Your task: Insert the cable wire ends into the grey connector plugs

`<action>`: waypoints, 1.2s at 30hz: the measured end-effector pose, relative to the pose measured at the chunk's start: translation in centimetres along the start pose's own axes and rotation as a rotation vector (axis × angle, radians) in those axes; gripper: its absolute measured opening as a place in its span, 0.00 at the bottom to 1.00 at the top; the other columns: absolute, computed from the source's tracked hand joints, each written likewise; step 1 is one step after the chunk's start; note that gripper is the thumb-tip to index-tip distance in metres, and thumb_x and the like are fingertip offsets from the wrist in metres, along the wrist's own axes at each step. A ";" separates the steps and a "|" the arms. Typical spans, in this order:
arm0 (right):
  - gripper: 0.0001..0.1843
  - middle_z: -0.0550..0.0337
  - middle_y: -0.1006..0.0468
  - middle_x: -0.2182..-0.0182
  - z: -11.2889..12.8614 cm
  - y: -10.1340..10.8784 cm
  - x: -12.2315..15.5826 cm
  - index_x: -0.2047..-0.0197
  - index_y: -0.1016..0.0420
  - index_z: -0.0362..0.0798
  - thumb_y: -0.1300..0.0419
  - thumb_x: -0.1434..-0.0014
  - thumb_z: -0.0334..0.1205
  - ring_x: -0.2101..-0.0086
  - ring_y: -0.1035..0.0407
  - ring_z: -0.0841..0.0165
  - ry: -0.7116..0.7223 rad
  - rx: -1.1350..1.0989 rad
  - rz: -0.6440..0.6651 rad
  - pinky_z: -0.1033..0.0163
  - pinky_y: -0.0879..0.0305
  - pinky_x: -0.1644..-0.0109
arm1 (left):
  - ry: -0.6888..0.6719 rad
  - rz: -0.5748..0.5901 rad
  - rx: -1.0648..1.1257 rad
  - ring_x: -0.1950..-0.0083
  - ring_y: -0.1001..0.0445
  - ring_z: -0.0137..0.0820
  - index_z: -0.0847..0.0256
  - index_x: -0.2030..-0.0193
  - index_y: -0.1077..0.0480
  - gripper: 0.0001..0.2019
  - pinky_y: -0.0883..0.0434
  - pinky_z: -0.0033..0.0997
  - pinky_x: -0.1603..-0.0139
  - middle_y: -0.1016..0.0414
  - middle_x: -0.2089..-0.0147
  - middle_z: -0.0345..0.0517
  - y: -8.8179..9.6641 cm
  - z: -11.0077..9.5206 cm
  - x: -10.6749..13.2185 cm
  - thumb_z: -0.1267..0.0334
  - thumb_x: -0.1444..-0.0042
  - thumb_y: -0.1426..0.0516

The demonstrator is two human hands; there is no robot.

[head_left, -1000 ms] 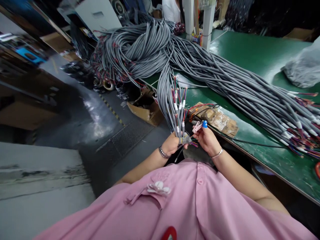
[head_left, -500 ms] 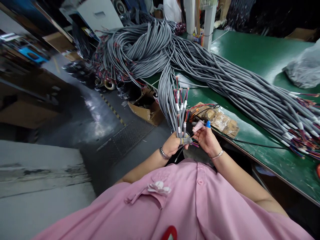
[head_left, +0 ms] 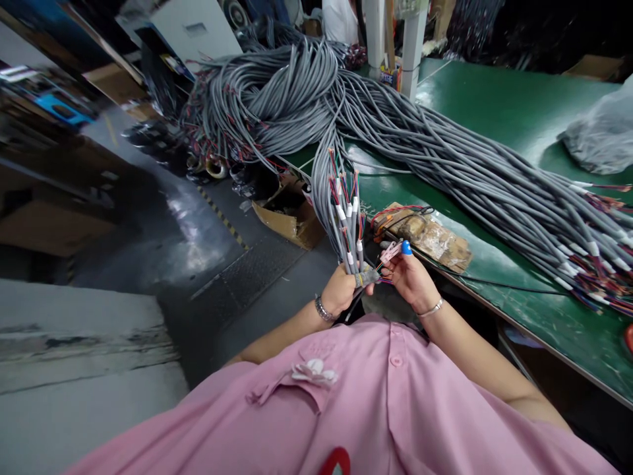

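"What have you got there?"

"Left hand [head_left: 340, 290] is wrapped around some grey cables [head_left: 353, 232], long way pointing away from me, white-banded ends out front. Right hand [head_left: 414, 285] is pinching a little pink piece [head_left: 390, 252], too small to tell what, blue cap [head_left: 406, 248] on one fingertip."

"Which hand's nearer those loose wires [head_left: 384, 281]?"

"Both, tbh: they poke out rightward from my left grip, right up by my right fingers. Further out there's a brown block [head_left: 432, 236] on the green desk [head_left: 494, 99], big cable pile [head_left: 435, 145] behind."
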State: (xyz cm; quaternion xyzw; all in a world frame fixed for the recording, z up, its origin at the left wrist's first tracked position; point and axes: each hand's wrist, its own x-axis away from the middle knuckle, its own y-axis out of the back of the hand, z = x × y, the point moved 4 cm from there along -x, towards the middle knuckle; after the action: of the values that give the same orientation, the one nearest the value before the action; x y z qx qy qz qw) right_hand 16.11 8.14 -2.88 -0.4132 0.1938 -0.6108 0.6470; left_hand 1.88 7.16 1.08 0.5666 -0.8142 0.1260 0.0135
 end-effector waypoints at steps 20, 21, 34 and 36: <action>0.26 0.58 0.20 0.64 0.0 -0.2 0.2 0.64 0.23 0.50 0.38 0.49 0.65 0.69 0.29 0.71 -0.058 -0.026 -0.015 0.66 0.32 0.67 | -0.002 -0.049 -0.025 0.79 0.34 0.25 0.64 0.82 0.30 0.16 0.37 0.27 0.72 0.30 0.83 0.43 0.1 0.0 0.4 0.56 0.52 0.38; 0.25 0.58 0.20 0.64 0.1 -0.3 0.3 0.65 0.23 0.50 0.38 0.49 0.64 0.69 0.29 0.71 -0.065 -0.025 -0.014 0.66 0.32 0.67 | -0.007 -0.057 -0.021 0.79 0.34 0.25 0.64 0.82 0.30 0.16 0.37 0.27 0.72 0.30 0.82 0.43 0.1 0.0 0.6 0.55 0.52 0.37; 0.22 0.58 0.20 0.66 0.3 -0.2 0.0 0.65 0.22 0.49 0.38 0.47 0.61 0.71 0.30 0.72 0.066 0.098 -0.035 0.67 0.33 0.70 | -0.037 -0.154 0.007 0.78 0.33 0.26 0.64 0.80 0.29 0.13 0.35 0.27 0.72 0.30 0.82 0.42 -0.5 -0.3 0.7 0.58 0.53 0.36; 0.22 0.59 0.20 0.68 0.2 -0.2 -0.2 0.66 0.23 0.49 0.37 0.48 0.61 0.72 0.31 0.71 0.041 0.074 -0.035 0.67 0.34 0.71 | -0.028 -0.167 -0.004 0.79 0.33 0.26 0.63 0.82 0.30 0.14 0.35 0.27 0.72 0.30 0.83 0.42 -0.7 -0.4 0.6 0.58 0.54 0.36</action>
State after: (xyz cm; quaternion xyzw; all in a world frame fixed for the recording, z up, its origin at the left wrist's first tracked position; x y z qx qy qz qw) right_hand 16.05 8.44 -2.65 -0.3798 0.1773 -0.6373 0.6467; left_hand 2.24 6.47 1.71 0.6342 -0.7645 0.1148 0.0135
